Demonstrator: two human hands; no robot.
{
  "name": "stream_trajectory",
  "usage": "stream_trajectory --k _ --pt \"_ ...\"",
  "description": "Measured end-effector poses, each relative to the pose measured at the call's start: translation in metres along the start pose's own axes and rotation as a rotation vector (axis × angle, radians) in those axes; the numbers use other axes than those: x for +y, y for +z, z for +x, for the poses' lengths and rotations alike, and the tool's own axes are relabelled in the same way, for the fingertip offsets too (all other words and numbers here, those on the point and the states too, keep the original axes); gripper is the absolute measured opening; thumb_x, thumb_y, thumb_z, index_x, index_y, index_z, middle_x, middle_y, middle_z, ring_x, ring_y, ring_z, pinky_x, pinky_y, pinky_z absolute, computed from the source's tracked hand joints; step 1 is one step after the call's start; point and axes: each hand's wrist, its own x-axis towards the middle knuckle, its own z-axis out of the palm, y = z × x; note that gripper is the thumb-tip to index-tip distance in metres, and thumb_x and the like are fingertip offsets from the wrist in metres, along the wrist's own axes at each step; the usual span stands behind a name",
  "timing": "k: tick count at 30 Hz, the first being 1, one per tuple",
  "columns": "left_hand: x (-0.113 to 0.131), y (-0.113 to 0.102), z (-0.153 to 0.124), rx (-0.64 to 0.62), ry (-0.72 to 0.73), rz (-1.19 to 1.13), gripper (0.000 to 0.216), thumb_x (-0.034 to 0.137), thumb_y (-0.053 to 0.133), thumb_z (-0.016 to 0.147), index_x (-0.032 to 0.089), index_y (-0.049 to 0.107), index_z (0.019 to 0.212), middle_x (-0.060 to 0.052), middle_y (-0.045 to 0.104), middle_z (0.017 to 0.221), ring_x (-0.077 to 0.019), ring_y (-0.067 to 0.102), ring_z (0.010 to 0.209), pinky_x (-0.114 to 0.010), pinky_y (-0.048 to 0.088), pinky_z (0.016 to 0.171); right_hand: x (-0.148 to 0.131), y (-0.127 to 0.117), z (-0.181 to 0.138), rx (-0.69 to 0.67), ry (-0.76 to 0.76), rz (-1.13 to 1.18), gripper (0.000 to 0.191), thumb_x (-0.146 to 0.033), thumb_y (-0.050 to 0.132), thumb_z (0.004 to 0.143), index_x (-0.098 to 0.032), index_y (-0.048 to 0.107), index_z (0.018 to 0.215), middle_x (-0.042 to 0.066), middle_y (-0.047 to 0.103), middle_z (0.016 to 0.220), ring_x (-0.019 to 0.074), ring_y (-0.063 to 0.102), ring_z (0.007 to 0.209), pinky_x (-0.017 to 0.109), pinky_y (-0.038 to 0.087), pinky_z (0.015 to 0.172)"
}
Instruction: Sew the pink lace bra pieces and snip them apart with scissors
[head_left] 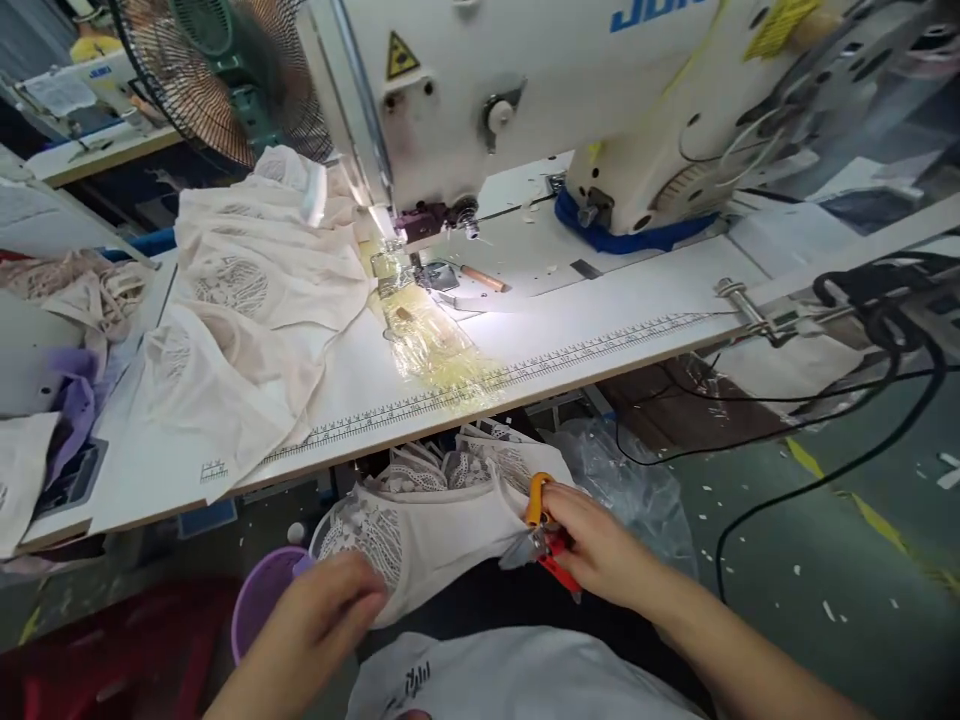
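Note:
On my lap, below the table edge, lies a cream garment piece with lace trim [442,510]. My left hand [330,610] is closed on its lower left edge. Small thread snips with an orange and red handle [546,535] sit in my right hand [592,545], which is closed round them, the blades at the right edge of the fabric. Above stands a white sewing machine [525,90] with its lamp lighting the needle area [420,265].
A heap of cream lace pieces [240,310] covers the left of the white table [600,330], whose front edge carries a ruler strip. A fan [217,70] stands behind. Black cables [862,400] hang at the right. A purple bin [262,600] stands by my left knee.

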Motion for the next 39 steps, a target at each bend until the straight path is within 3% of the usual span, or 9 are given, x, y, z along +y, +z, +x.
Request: stream_trajectory --k 4,8,10,17,21,27,33,36,39 --pt "0.01 0.017 0.075 -0.188 0.183 -0.035 0.014 0.025 0.059 0.08 0.019 0.064 0.091 -0.008 0.063 0.1 -0.0221 0.059 0.091 -0.032 0.046 0.081 -0.017 -0.003 -0.009 -0.071 -0.089 -0.094 0.018 -0.005 0.046 0.071 -0.021 0.05 0.079 0.004 0.054 0.076 0.0191 0.047 0.071 0.03 0.041 0.064" --pt "0.012 0.036 0.118 -0.493 0.247 -0.232 0.017 0.029 0.067 0.072 0.02 0.063 0.086 -0.001 0.063 0.084 -0.017 0.057 0.075 -0.025 0.045 0.069 -0.028 -0.008 -0.014 -0.105 -0.097 -0.105 0.017 -0.006 0.048 0.075 -0.021 0.051 0.082 0.004 0.055 0.075 0.0185 0.049 0.07 0.03 0.042 0.062" --pt "0.012 0.041 0.121 -0.527 0.222 -0.351 0.014 0.029 0.067 0.07 0.019 0.059 0.078 0.002 0.058 0.074 -0.0141 0.053 0.068 -0.023 0.042 0.063 -0.027 -0.008 -0.013 -0.084 -0.05 -0.094 0.013 -0.01 0.05 0.076 -0.022 0.052 0.081 0.003 0.056 0.074 0.0187 0.051 0.068 0.03 0.042 0.061" --pt "0.019 0.041 0.101 -0.027 0.102 -0.352 0.014 0.02 0.058 0.074 0.019 0.05 0.062 0.001 0.051 0.07 -0.0132 0.049 0.065 -0.023 0.038 0.06 -0.017 -0.001 0.002 0.051 0.118 -0.089 0.005 -0.021 0.053 0.079 -0.022 0.049 0.075 0.002 0.057 0.071 0.0167 0.051 0.061 0.028 0.041 0.055" --pt "0.018 0.048 0.094 0.134 0.05 -0.377 0.013 0.019 0.056 0.074 0.019 0.05 0.063 0.001 0.053 0.067 -0.0136 0.05 0.063 -0.024 0.039 0.059 -0.013 0.004 0.009 0.087 0.18 -0.061 0.016 -0.031 0.053 0.083 -0.022 0.045 0.072 0.0 0.053 0.066 0.0149 0.047 0.056 0.027 0.04 0.05" --pt "0.014 0.054 0.092 0.171 -0.081 -0.498 0.011 0.022 0.059 0.072 0.02 0.049 0.067 0.002 0.052 0.063 -0.0122 0.048 0.058 -0.023 0.039 0.055 -0.005 0.011 0.009 0.135 0.275 0.028 0.022 -0.04 0.059 0.08 -0.023 0.046 0.074 0.0 0.053 0.07 0.0155 0.049 0.058 0.028 0.042 0.052" --pt "0.015 0.056 0.095 0.175 -0.14 -0.801 0.021 0.024 0.066 0.067 0.019 0.047 0.076 0.002 0.052 0.071 -0.0119 0.052 0.066 -0.024 0.043 0.062 -0.006 0.014 0.007 0.244 0.259 0.126 0.018 -0.037 0.061 0.08 -0.023 0.051 0.085 0.004 0.06 0.083 0.0188 0.058 0.072 0.031 0.049 0.061" --pt "0.016 0.054 0.095 0.152 -0.176 -0.921 0.03 0.025 0.07 0.066 0.019 0.051 0.089 0.003 0.052 0.071 -0.0123 0.052 0.067 -0.024 0.044 0.063 -0.009 0.012 0.007 0.225 0.32 0.134 0.021 -0.038 0.061 0.08 -0.023 0.052 0.09 0.008 0.065 0.095 0.0199 0.06 0.075 0.031 0.051 0.061" --pt "0.016 0.053 0.094 0.087 -0.201 -0.954 0.029 0.029 0.07 0.068 0.016 0.058 0.09 0.001 0.054 0.071 -0.013 0.052 0.068 -0.024 0.043 0.064 -0.011 0.01 0.008 0.177 0.3 0.138 0.016 -0.037 0.058 0.082 -0.023 0.052 0.083 0.005 0.066 0.085 0.0183 0.06 0.068 0.029 0.05 0.057"
